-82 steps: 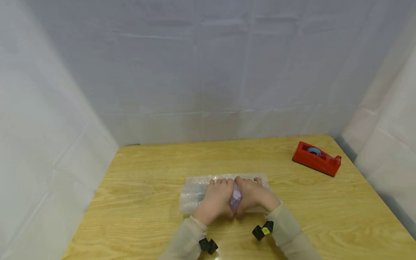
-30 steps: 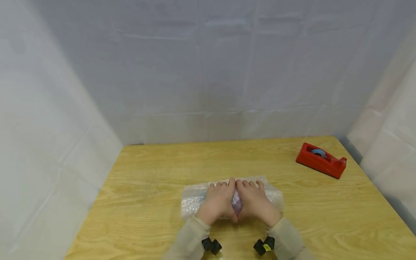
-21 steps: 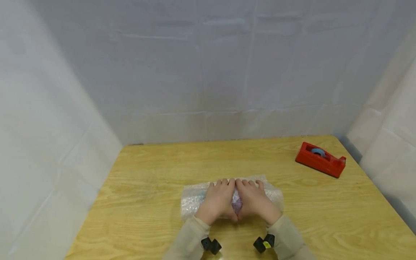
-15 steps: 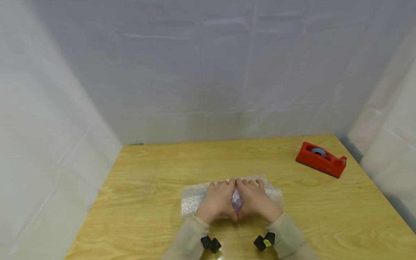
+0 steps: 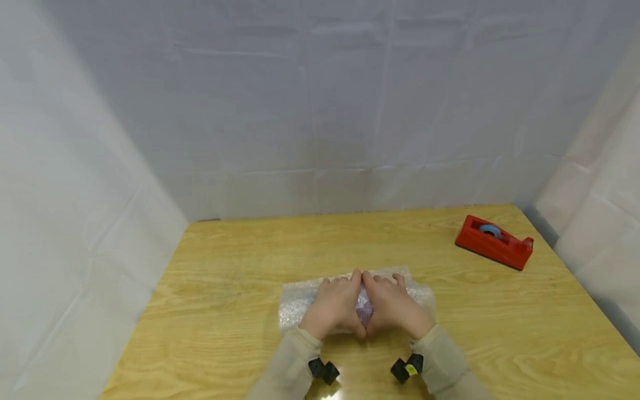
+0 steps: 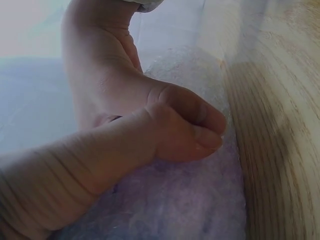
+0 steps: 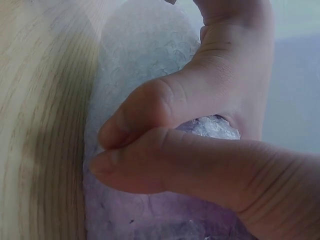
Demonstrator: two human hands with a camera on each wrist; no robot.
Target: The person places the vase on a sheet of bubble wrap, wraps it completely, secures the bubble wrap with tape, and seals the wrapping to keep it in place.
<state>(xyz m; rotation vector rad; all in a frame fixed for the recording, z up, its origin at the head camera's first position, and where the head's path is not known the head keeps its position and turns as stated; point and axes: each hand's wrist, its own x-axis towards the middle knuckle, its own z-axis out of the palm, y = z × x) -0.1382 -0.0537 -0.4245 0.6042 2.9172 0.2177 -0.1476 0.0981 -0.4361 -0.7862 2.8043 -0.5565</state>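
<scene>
Right grip point(image 7: 210, 170), thumb point(image 7: 135, 170) touching left grip point(image 7: 210, 75), bubble wrap point(image 7: 145, 50), wood tabletop point(image 7: 45, 110)

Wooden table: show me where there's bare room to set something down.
Bare: the table left of the bubble-wrap bundle; the strip between the bundle and the back edge, left of the red tape dispenser; and the area right of the right sleeve, nearer than the dispenser. Crowded: the near centre, where the left hand and right hand grip the bundle.

Left grip point(image 5: 336, 304), right grip point(image 5: 394, 305) clasping, thumbs point(image 6: 185, 146) touching, forearms point(image 5: 287, 361) angled inward.
</scene>
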